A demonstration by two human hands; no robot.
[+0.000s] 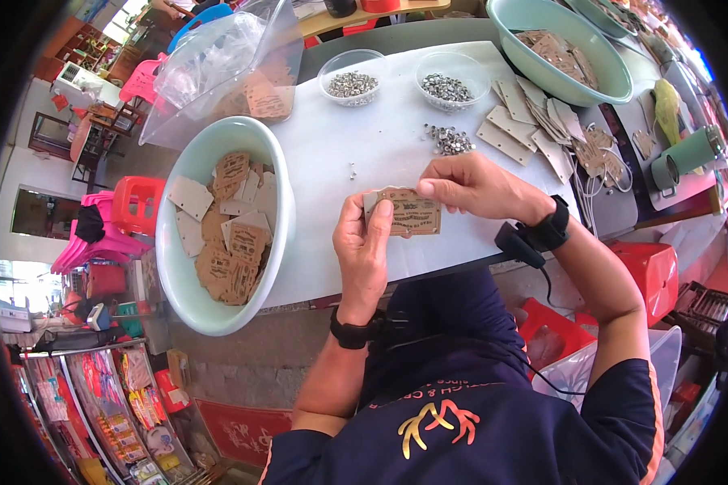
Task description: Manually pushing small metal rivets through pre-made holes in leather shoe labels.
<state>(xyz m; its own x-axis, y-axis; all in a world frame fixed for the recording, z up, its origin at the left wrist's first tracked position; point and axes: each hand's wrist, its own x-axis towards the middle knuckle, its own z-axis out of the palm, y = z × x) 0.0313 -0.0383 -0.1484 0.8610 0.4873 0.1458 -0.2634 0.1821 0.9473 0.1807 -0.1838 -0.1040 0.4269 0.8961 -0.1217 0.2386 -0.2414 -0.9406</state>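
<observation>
A brown printed cardboard card point(419, 218) with small holes along its edges is held over the white tabletop. My left hand point(362, 242) grips its left side, thumb across the front. At the card's upper right corner, my right hand point(481, 190) has thumb and forefinger pinched together; whatever lies between them is hidden. Just beyond that hand is a loose pile of small silvery metal fittings point(450, 141). A couple of tiny metal pieces point(353, 171) lie on the table beyond my left hand.
Two clear plastic bowls point(332, 65) point(453, 58) of metal fittings stand at the back. A pale green basin point(281, 178) of cards is on the left, another basin point(619, 77) far right. Grey cards point(505, 137) lie scattered at right, near a green flask point(696, 149).
</observation>
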